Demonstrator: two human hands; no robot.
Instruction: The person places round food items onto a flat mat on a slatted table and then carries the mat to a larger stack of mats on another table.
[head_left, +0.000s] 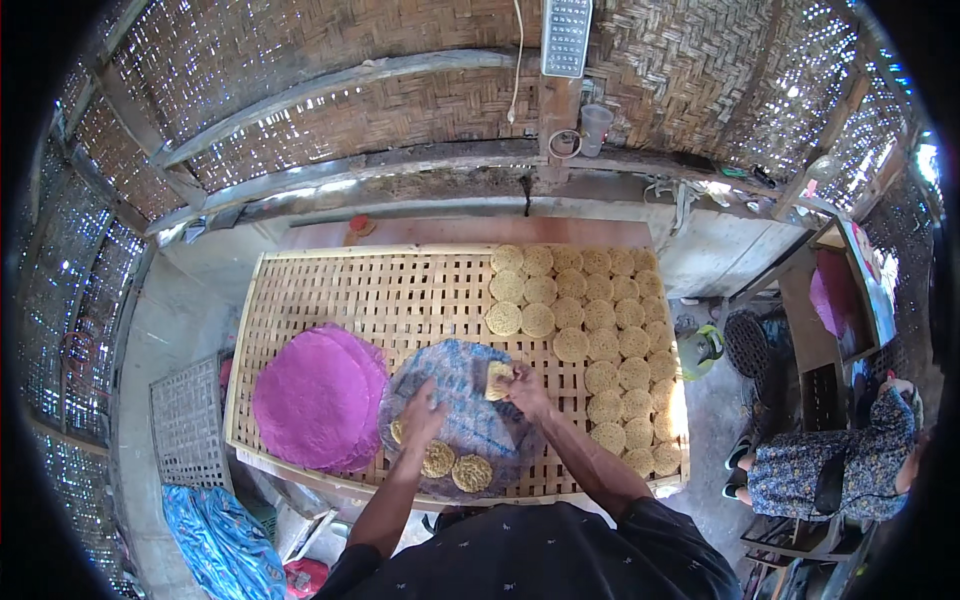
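Note:
My right hand (523, 388) holds a round, flat, yellowish noodle-like cake (498, 381) by its edge, above a blue and grey patterned round cloth or sheet (469, 375). Over the sheet's left part is my left hand (424, 412), its fingers apart. Near the sheet's lower edge lie two round cakes (472, 473), and another is partly hidden by my left hand. A stack of round magenta sheets (319, 397) lies to the left. Rows of flat round cakes (571, 345) cover the right side of the woven bamboo rack (360, 289).
At the far right stands a person in a patterned dress (825, 472). A green gas cylinder (699, 352) is on the floor beyond the rack. Left of the rack are a woven panel (191, 420) and blue plastic sheeting (221, 540). A woven wall rises behind.

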